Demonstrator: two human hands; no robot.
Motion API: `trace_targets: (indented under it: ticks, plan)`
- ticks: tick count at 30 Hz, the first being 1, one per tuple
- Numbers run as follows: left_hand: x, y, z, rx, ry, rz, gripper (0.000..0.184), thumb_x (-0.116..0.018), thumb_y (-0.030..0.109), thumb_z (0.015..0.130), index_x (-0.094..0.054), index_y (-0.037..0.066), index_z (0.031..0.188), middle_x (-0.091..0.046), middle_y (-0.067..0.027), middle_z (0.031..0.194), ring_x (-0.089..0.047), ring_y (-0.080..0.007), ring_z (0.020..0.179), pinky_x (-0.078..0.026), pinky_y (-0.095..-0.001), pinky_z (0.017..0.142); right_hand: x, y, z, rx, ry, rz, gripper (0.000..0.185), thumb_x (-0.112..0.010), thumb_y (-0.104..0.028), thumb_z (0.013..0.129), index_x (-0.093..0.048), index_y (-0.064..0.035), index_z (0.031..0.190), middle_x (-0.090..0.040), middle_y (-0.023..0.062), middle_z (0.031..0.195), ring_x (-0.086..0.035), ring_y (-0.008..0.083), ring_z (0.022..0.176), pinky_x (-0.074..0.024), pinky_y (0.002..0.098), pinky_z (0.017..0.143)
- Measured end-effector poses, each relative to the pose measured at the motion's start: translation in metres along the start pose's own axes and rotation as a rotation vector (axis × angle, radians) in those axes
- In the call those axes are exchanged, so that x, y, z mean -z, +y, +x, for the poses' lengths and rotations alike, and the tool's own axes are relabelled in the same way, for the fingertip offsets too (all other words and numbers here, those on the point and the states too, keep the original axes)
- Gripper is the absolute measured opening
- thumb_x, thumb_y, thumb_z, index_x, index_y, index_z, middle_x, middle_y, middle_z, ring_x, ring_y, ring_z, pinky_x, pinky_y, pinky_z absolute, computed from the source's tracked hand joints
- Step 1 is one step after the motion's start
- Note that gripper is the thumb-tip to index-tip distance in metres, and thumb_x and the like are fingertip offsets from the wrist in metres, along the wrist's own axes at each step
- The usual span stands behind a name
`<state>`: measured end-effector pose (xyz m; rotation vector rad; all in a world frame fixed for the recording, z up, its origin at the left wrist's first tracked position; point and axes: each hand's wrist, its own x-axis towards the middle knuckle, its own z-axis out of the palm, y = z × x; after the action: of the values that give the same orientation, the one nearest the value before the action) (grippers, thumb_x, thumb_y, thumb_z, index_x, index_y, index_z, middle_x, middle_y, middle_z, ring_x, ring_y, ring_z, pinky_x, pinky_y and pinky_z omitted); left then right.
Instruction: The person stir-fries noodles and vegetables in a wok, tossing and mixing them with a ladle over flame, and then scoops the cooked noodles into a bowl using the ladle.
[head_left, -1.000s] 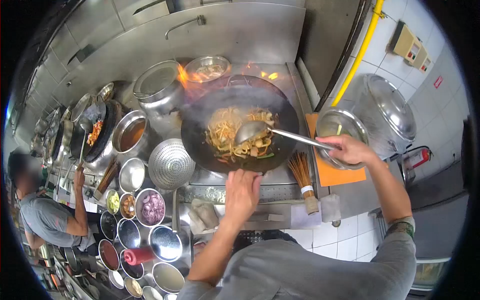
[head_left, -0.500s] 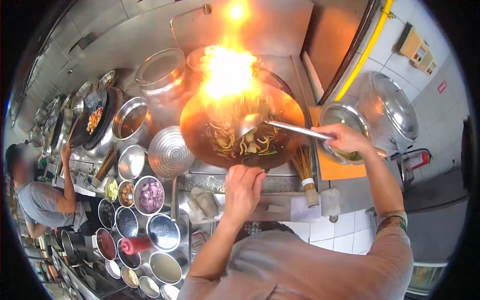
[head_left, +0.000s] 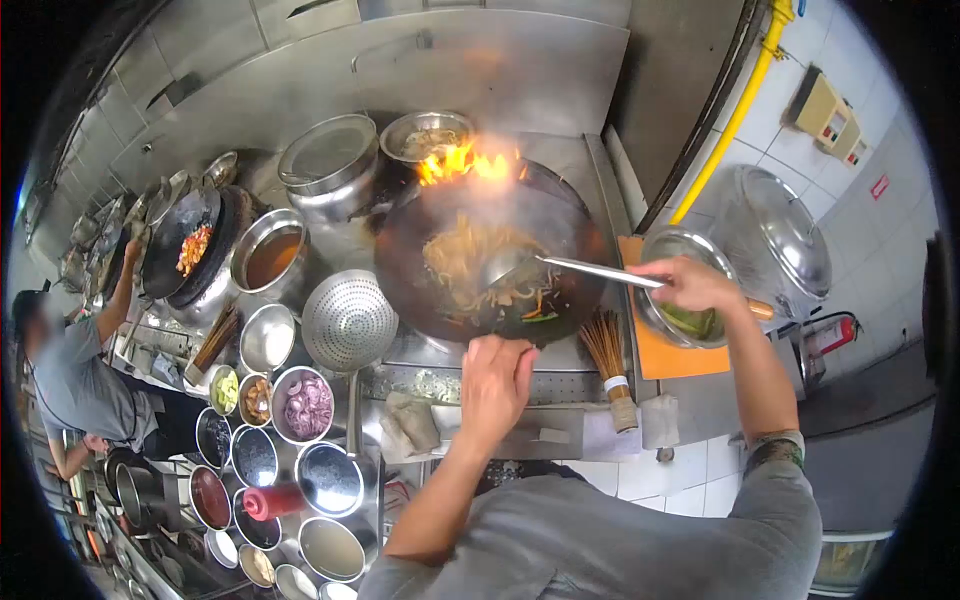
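A large dark wok (head_left: 400, 285) sits over the burner, with noodles and strips of vegetable (head_left: 460, 250) in it. Flames (head_left: 470, 165) rise along its far rim, and haze hangs over the food. My left hand (head_left: 495, 385) is closed at the near edge of the wok; its fingertips and the part they grip are mostly hidden. My right hand (head_left: 690, 285) is wrapped round the long handle of a metal ladle (head_left: 510, 265), whose bowl rests among the noodles. The wooden end of that handle sticks out past my hand, above a steel bowl (head_left: 655, 250).
A perforated strainer (head_left: 350, 320) lies left of the wok, near a pot of brown liquid (head_left: 270, 255). Bowls of ingredients, including sliced onion (head_left: 305, 405), and a red squeeze bottle (head_left: 272, 502) stand lower left. A bamboo brush (head_left: 605, 350) is at right. A co-worker (head_left: 90, 380) stands at another wok.
The tall blaze over the wok has shrunk to low flames at the far rim. The wok now sits less tipped toward me. Both my hands keep their grips.
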<state>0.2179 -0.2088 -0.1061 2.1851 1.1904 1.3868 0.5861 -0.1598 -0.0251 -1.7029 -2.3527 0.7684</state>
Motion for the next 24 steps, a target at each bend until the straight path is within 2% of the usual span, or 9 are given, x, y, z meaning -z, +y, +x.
trace_targets:
  ticks: [2, 6, 9, 11, 13, 16, 20, 23, 24]
  plan:
    - [-0.019, -0.023, -0.006, 0.018, -0.011, 0.037, 0.010, -0.075, 0.009, 0.087, -0.071, 0.006, 0.095, -0.063, -0.0122, 0.088, -0.059, -0.0358, 0.088, -0.047, -0.0457, 0.077, -0.005, -0.019, 0.011, 0.015, 0.034, -0.053, 0.057, -0.067, -0.004, 0.090, -0.060, -0.0182, 0.145, -0.068, 0.0168, 0.131, -0.069, 0.0306, 0.111, -0.0518, 0.0381, 0.098]
    - [-0.027, -0.043, -0.073, 0.028, -0.102, 0.081, 0.008, -0.075, 0.008, 0.087, -0.070, 0.005, 0.092, -0.064, -0.0139, 0.088, -0.060, -0.0370, 0.087, -0.047, -0.0474, 0.079, -0.021, -0.065, 0.007, -0.293, 0.119, -0.318, 0.061, -0.065, -0.005, 0.092, -0.057, -0.0312, 0.147, -0.066, 0.0165, 0.134, -0.064, 0.0372, 0.119, -0.0520, 0.0443, 0.101]
    - [0.013, -0.005, -0.085, 0.012, -0.119, -0.055, 0.009, -0.075, 0.007, 0.087, -0.069, 0.006, 0.093, -0.065, -0.0135, 0.089, -0.060, -0.0359, 0.087, -0.047, -0.0467, 0.078, -0.012, -0.020, -0.020, 0.022, 0.187, -0.074, 0.061, -0.065, -0.003, 0.091, -0.058, -0.0273, 0.147, -0.066, 0.0131, 0.137, -0.066, 0.0333, 0.119, -0.0517, 0.0411, 0.103]
    - [0.025, 0.008, -0.044, -0.025, -0.064, -0.020, 0.010, -0.074, 0.006, 0.087, -0.068, 0.006, 0.094, -0.066, -0.0128, 0.092, -0.059, -0.0346, 0.087, -0.046, -0.0460, 0.079, 0.008, -0.021, -0.025, -0.045, 0.049, 0.100, 0.059, -0.068, 0.001, 0.088, -0.060, -0.0160, 0.144, -0.068, 0.0097, 0.137, -0.068, 0.0248, 0.120, -0.0500, 0.0359, 0.104]
    - [0.022, 0.012, -0.003, -0.030, -0.039, 0.020, 0.009, -0.074, 0.006, 0.087, -0.068, 0.006, 0.094, -0.063, -0.0122, 0.091, -0.058, -0.0352, 0.087, -0.045, -0.0455, 0.080, 0.012, -0.012, -0.015, -0.082, -0.036, 0.153, 0.058, -0.068, -0.003, 0.089, -0.060, -0.0195, 0.145, -0.069, 0.0133, 0.132, -0.068, 0.0285, 0.116, -0.0511, 0.0376, 0.102]
    - [-0.011, -0.024, -0.009, 0.018, -0.042, 0.048, 0.011, -0.076, 0.012, 0.086, -0.069, 0.007, 0.094, -0.063, -0.0129, 0.093, -0.059, -0.0351, 0.091, -0.046, -0.0458, 0.081, -0.014, 0.001, 0.016, 0.045, 0.091, -0.142, 0.057, -0.068, -0.008, 0.091, -0.060, -0.0250, 0.144, -0.071, 0.0174, 0.122, -0.069, 0.0346, 0.109, -0.0532, 0.0416, 0.097]
    - [-0.024, -0.051, -0.077, 0.043, -0.108, 0.057, 0.010, -0.076, 0.011, 0.085, -0.068, 0.005, 0.086, -0.063, -0.0146, 0.085, -0.058, -0.0366, 0.085, -0.046, -0.0468, 0.079, -0.025, -0.045, 0.007, -0.148, 0.243, -0.322, 0.057, -0.068, -0.010, 0.091, -0.060, -0.0323, 0.144, -0.070, 0.0198, 0.110, -0.067, 0.0405, 0.098, -0.0544, 0.0474, 0.093]
    - [0.010, -0.018, -0.075, 0.032, -0.087, -0.061, 0.009, -0.077, 0.006, 0.083, -0.068, 0.005, 0.086, -0.063, -0.0144, 0.084, -0.058, -0.0370, 0.084, -0.046, -0.0479, 0.078, -0.011, -0.016, -0.015, 0.038, 0.249, -0.125, 0.058, -0.068, -0.009, 0.091, -0.060, -0.0335, 0.144, -0.071, 0.0164, 0.114, -0.070, 0.0341, 0.097, -0.0547, 0.0456, 0.093]
    - [0.014, -0.011, -0.059, 0.038, -0.063, -0.040, 0.010, -0.077, 0.006, 0.083, -0.068, 0.005, 0.088, -0.063, -0.0143, 0.086, -0.058, -0.0372, 0.085, -0.046, -0.0473, 0.078, -0.001, -0.020, -0.021, -0.066, 0.174, -0.052, 0.058, -0.070, -0.008, 0.091, -0.061, -0.0322, 0.143, -0.073, 0.0125, 0.118, -0.071, 0.0252, 0.095, -0.0548, 0.0401, 0.091]
